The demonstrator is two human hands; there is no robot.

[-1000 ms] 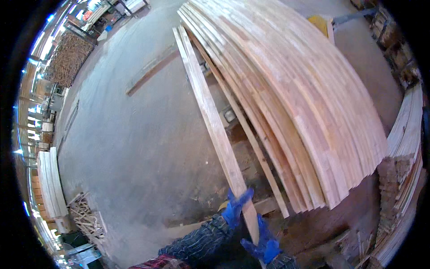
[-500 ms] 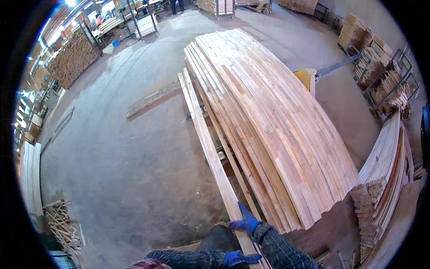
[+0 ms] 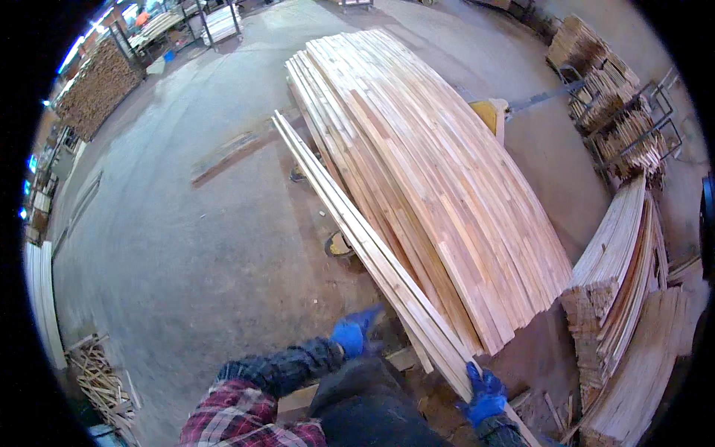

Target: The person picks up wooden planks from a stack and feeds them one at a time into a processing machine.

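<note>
My left hand [image 3: 356,333], in a blue glove, is apart from the wood, its fingers stretched out and slightly blurred. My right hand [image 3: 485,395], gloved in blue too, is wrapped round a few long, pale wooden strips [image 3: 372,249] close to their near end. These strips slant from the lower right to the upper left, along the left edge of a wide stack of wooden boards [image 3: 447,186]. Whether they rest on that stack or just pass beside it, I cannot tell.
A yellow pallet jack [image 3: 488,115] stands behind the stack. More boards [image 3: 611,261] are piled at the right. Scrap sticks [image 3: 104,380] lie at the lower left, and a long plank [image 3: 231,155] lies on the floor. A yellow-and-black wheel-like part [image 3: 340,244] shows under the stack's left side.
My right hand has shifted right and nearer with the strips, which have turned so several faces show. My left hand has come off to the left, away from the strips.
</note>
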